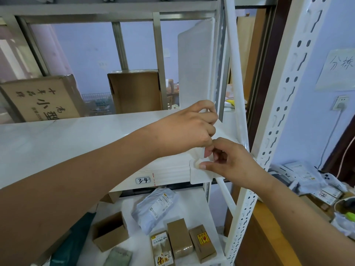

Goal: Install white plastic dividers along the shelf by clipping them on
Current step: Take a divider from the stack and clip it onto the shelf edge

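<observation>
A tall white plastic divider point(194, 70) stands upright at the right end of the white shelf point(67, 139). My left hand point(190, 127) reaches across the shelf and grips the divider's bottom front corner. My right hand point(228, 160) pinches a small white clip point(197, 163) against the shelf's front lip, just below the left hand. The two hands almost touch. The divider's lower edge is hidden behind my left hand.
A white slotted upright post point(284, 104) stands right of the hands. The shelf lip carries a label reading 3-4 point(143, 180). Cardboard boxes point(40, 98) stand behind the shelf. The lower shelf holds small boxes point(180, 240) and a grey mail bag point(155, 208).
</observation>
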The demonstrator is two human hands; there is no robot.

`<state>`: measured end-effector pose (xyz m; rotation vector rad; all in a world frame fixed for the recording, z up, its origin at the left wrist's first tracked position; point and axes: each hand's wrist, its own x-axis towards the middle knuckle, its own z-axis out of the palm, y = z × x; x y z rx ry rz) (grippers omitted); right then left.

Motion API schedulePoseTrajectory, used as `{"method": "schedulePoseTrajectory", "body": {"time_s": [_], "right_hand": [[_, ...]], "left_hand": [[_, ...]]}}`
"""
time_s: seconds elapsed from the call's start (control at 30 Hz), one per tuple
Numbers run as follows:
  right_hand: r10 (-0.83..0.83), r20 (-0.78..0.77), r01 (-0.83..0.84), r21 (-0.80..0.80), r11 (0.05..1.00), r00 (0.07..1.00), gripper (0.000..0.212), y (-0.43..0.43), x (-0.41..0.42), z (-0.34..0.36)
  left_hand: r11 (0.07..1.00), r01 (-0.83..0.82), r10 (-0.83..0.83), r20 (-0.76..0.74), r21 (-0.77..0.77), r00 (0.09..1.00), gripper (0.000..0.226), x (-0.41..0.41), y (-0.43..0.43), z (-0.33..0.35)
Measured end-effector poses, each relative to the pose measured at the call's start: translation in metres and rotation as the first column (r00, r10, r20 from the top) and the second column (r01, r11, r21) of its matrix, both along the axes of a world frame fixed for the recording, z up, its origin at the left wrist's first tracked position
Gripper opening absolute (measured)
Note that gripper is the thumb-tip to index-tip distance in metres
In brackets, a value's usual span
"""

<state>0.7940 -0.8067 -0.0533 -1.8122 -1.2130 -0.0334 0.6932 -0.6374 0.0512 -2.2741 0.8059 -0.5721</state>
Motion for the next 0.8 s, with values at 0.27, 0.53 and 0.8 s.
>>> {"method": "schedulePoseTrajectory", "body": {"time_s": [0.27, 0.53, 0.8], "right_hand": [[-0.025, 0.020, 0.025, -0.002, 1.000, 0.999, 0.020, 0.000, 0.002, -0.003], [-0.025, 0.144, 0.020, 0.038, 0.999, 0.989, 0.023, 0.007, 0.000, -0.010], [-0.049, 0.110, 0.043, 0.058, 0.997, 0.993, 0.026, 0.013, -0.010, -0.006]], "left_hand": [[0.999, 0.001, -0.005, -0.107, -0.041, 0.994, 0.035, 0.001, 0.007, -0.011], [0.996, 0.059, -0.065, -0.076, -0.073, 0.995, 0.028, 0.003, 0.016, -0.022], [0.987, 0.075, -0.081, -0.040, -0.139, 0.996, 0.027, 0.000, 0.021, -0.026]]}}
